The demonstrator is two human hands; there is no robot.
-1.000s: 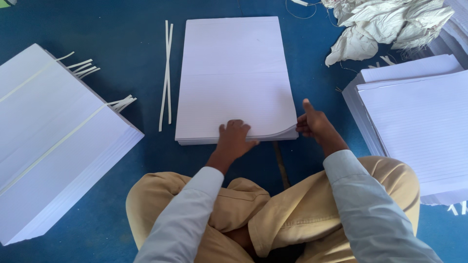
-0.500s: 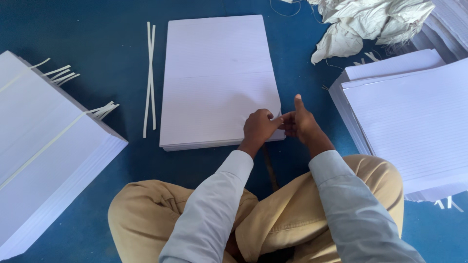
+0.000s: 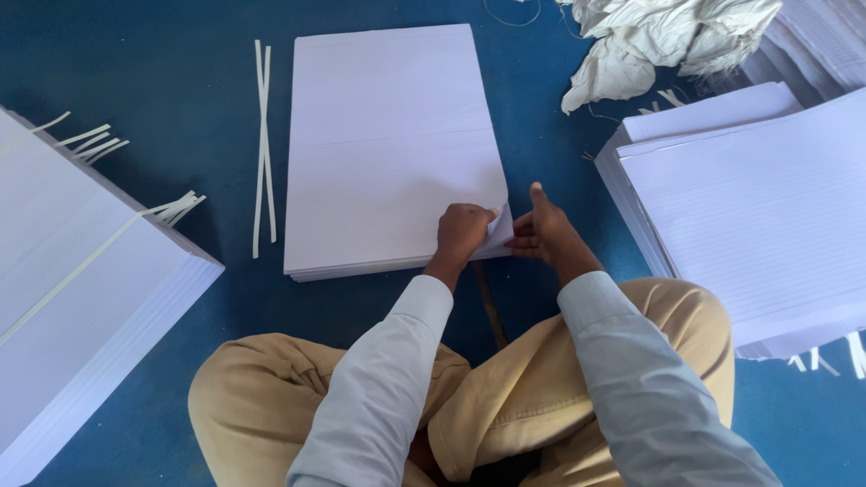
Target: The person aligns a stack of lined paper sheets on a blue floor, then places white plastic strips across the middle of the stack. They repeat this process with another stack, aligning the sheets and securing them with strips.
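The middle paper stack lies flat on the blue floor, directly ahead of the seated person's crossed legs; it serves as the landmark here.

Left hand: resting on the near right corner of the middle paper stack, fingers curled together and pinching the lifted corner of the top sheets. Right hand: just off the same corner, at the stack's right edge, thumb raised, remaining fingers pressed together against the lifted corner from the right side. The two hands are nearly touching, with the raised corner between them.

Surroundings, relative to the middle paper stack:
- Left, near: two thin white strips lying lengthwise on the floor, crossed near their far ends.
- Further left: a large banded paper stack, with loose strip ends projecting at its edge.
- Right, apart from the hands: a tall stack of ruled sheets, top sheets slightly offset.
- Far right, beyond the far corner: crumpled white wrapping.

A dark narrow stick lies on the floor between the stack's near edge and the legs; its near end is hidden by the knees.
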